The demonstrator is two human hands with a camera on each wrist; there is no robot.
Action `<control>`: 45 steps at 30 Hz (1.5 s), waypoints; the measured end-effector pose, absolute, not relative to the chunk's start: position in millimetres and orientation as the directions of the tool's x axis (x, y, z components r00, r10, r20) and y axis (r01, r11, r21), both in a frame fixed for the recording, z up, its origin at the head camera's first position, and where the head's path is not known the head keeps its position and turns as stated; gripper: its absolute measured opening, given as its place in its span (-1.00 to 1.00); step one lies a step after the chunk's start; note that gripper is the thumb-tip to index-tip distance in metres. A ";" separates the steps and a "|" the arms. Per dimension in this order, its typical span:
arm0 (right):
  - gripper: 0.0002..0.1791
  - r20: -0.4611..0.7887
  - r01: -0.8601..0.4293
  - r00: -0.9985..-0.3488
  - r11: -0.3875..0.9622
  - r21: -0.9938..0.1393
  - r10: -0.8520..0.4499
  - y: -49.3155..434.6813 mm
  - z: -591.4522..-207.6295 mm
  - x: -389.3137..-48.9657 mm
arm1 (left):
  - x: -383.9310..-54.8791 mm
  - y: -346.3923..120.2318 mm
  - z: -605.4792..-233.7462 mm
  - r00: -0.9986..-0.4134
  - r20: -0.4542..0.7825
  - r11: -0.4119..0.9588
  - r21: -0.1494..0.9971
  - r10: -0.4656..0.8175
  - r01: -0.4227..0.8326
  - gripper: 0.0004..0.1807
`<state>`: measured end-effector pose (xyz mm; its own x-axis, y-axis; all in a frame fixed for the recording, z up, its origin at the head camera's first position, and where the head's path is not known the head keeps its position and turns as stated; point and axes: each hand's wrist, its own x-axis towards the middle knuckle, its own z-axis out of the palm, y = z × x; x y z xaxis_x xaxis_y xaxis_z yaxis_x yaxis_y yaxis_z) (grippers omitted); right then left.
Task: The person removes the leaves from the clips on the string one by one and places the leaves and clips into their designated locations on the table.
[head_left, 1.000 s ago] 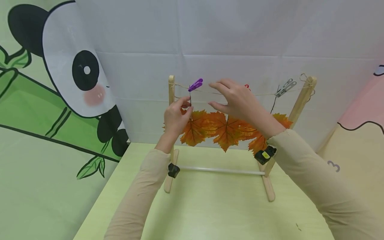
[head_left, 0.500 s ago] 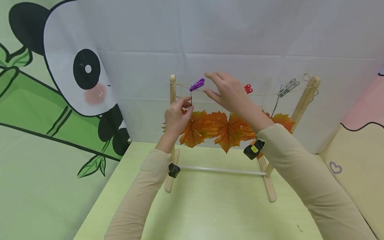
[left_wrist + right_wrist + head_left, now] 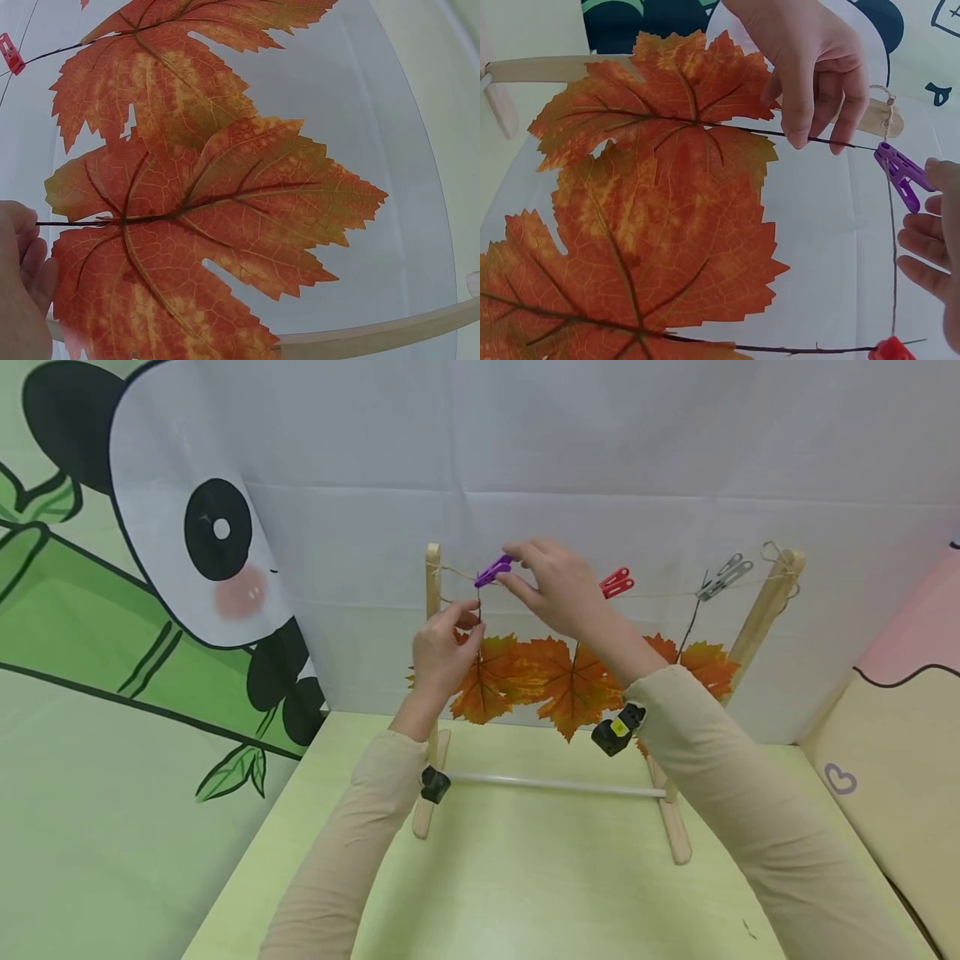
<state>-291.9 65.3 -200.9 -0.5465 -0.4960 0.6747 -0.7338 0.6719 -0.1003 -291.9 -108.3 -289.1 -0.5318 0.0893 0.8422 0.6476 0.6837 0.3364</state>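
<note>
My left hand (image 3: 442, 660) pinches the thin dark stem (image 3: 821, 140) of an orange maple leaf (image 3: 217, 202) at the left end of a string line (image 3: 893, 270). On the string above it sits a purple clothespin (image 3: 491, 570), its jaws at the stem's tip. The thumb and index finger of my right hand (image 3: 558, 587) are at the clothespin's two handle ends, one on each side. In the left wrist view only part of the left hand shows, beside the stem. Another maple leaf (image 3: 573, 689) hangs just right of the first and overlaps it.
A red clothespin (image 3: 617, 582) and a grey clothespin (image 3: 725, 578) sit farther right along the string, with leaves below. The wooden stand has a left post (image 3: 433, 581), a right post (image 3: 765, 618) and a white crossbar (image 3: 558, 785). It stands on a pale table (image 3: 562, 877).
My right hand has moved left to the purple clothespin, and its thumb and index finger have come to the handles. The red clothespin has come into sight. My left hand stays at the stem.
</note>
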 end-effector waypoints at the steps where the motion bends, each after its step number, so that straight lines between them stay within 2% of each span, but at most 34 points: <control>1: -0.56 0.670 -0.734 -0.557 0.668 -0.121 -0.491 64.7 -200.7 -292.3 | -291.9 -108.3 -289.3 -0.532 0.842 0.685 0.337 0.088 0.646 -0.78; 6: -0.63 0.656 -0.743 -0.596 0.628 -0.232 -0.463 63.5 -199.4 -292.8 | -291.8 -107.9 -289.6 -0.527 0.846 0.683 0.336 0.084 0.649 -0.79; 12: -0.69 0.660 -0.765 -0.612 0.537 -0.356 -0.435 63.9 -200.4 -295.2 | -291.8 -108.1 -290.1 -0.520 0.850 0.679 0.336 0.079 0.653 -0.80; 20: -0.76 0.673 -0.753 -0.638 0.487 -0.443 -0.375 64.6 -202.1 -293.8 | -290.3 -109.0 -290.8 -0.506 0.859 0.686 0.320 0.081 0.653 -0.85; 32: -0.77 0.789 -0.789 -0.556 0.463 -0.404 -0.259 70.0 -201.5 -291.8 | -289.3 -112.6 -298.6 -0.510 0.856 0.688 0.322 0.081 0.650 -0.87; 40: -0.72 0.830 -0.850 -0.488 0.362 -0.382 -0.270 78.2 -208.9 -289.3 | -287.2 -116.3 -304.1 -0.503 0.860 0.689 0.315 0.084 0.653 -0.87; 45: -0.73 0.859 -0.876 -0.443 0.330 -0.353 -0.258 85.2 -215.7 -287.4 | -284.9 -118.6 -307.3 -0.522 0.849 0.698 0.325 0.083 0.639 -0.87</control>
<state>-287.4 85.2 -215.7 -0.4430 -0.2580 0.8586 -0.8757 0.3299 -0.3527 -284.9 -118.6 -307.3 -0.5224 0.0832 0.8486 0.6385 0.6977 0.3247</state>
